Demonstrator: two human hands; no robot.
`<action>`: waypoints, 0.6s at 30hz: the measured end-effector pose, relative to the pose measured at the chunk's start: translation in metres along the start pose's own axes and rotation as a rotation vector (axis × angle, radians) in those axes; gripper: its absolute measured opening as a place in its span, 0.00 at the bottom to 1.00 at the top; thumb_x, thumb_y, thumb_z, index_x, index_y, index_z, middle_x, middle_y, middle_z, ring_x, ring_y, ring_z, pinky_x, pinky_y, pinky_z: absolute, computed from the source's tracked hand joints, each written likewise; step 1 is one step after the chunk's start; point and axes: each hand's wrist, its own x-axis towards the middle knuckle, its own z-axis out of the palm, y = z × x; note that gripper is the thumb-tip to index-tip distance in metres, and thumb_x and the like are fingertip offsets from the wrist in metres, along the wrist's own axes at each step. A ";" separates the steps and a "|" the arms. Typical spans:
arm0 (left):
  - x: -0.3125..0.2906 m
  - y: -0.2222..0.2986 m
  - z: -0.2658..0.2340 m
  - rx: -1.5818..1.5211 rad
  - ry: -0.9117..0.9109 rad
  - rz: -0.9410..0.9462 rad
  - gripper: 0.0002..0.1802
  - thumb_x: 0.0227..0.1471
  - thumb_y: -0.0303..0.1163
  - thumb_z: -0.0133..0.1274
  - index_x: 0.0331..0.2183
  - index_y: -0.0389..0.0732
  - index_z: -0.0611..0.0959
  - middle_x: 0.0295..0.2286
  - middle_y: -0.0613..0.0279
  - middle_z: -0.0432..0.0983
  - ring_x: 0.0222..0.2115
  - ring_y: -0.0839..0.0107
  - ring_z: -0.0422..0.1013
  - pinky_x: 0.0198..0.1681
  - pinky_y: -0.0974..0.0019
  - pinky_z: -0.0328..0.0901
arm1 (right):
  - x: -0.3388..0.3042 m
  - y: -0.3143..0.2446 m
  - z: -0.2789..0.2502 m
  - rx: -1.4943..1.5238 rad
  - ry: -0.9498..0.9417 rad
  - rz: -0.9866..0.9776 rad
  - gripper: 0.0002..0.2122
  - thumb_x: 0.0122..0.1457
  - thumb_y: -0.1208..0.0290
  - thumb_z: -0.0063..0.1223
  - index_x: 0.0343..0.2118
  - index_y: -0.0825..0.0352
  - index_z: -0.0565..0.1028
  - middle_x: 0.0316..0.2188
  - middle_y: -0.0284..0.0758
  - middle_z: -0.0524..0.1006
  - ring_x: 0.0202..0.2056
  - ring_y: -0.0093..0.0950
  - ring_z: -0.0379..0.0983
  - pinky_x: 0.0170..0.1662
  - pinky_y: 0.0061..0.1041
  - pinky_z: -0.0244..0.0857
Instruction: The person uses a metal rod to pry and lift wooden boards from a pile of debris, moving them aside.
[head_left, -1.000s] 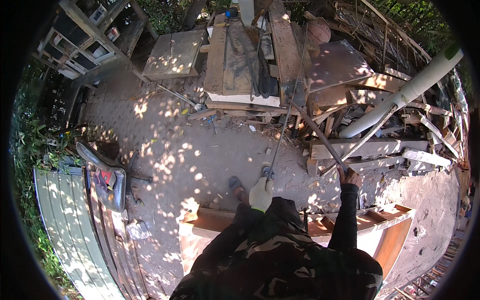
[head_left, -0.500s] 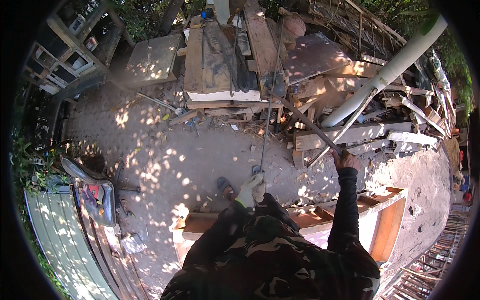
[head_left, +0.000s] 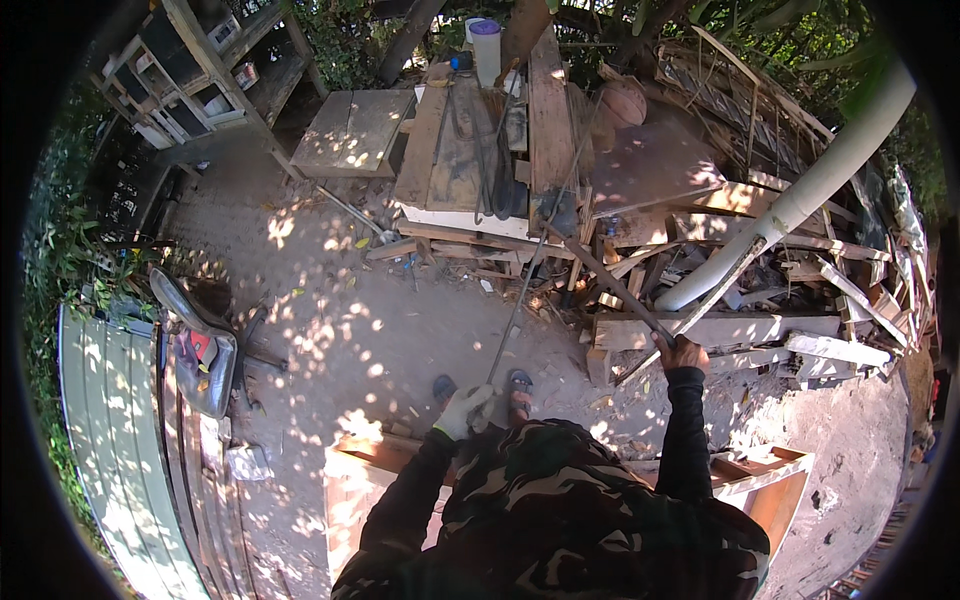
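Observation:
My left hand (head_left: pixel 465 412), in a pale work glove, is closed round the near end of a long thin metal rod (head_left: pixel 517 315). The rod slants up and away to the front edge of a wooden workbench (head_left: pixel 462 217), and a thin line carries on over its boards. My right hand (head_left: pixel 683 355), bare, grips the near end of a thick dark bar (head_left: pixel 620 287). That bar slopes up to the left, and its far end meets the rod at the bench's front corner. How the two join there is too small to tell.
A scrap-wood pile (head_left: pixel 715 330) and a leaning pale pole (head_left: pixel 790 205) stand at the right. Close by my legs lies a wooden drawer-like frame (head_left: pixel 790 468). A worn chair (head_left: pixel 207 365) sits at the left, beside long planks and a green corrugated panel (head_left: pixel 120 420).
My left hand has moved left with the rod's near end, so the rod slants more. My right hand keeps its grip on the bar. The whole view has shifted.

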 end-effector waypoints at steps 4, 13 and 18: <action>0.007 -0.014 0.006 0.925 0.596 0.456 0.11 0.56 0.40 0.51 0.36 0.44 0.80 0.18 0.57 0.74 0.19 0.61 0.73 0.21 0.57 0.64 | 0.005 0.006 0.000 0.085 -0.001 0.025 0.29 0.48 0.34 0.53 0.19 0.62 0.76 0.16 0.42 0.76 0.21 0.44 0.75 0.26 0.41 0.68; 0.008 -0.012 0.012 1.593 1.015 0.491 0.10 0.53 0.40 0.51 0.35 0.46 0.79 0.18 0.55 0.75 0.18 0.53 0.73 0.19 0.54 0.64 | 0.020 0.027 0.025 0.055 -0.048 0.001 0.29 0.48 0.33 0.51 0.22 0.62 0.78 0.17 0.43 0.77 0.22 0.45 0.76 0.26 0.42 0.70; 0.009 -0.007 0.008 1.573 1.033 0.545 0.08 0.52 0.40 0.50 0.33 0.48 0.78 0.17 0.56 0.74 0.18 0.53 0.73 0.19 0.51 0.65 | 0.048 0.045 0.028 0.047 -0.056 -0.063 0.30 0.47 0.31 0.50 0.24 0.61 0.80 0.19 0.43 0.77 0.25 0.46 0.77 0.30 0.43 0.70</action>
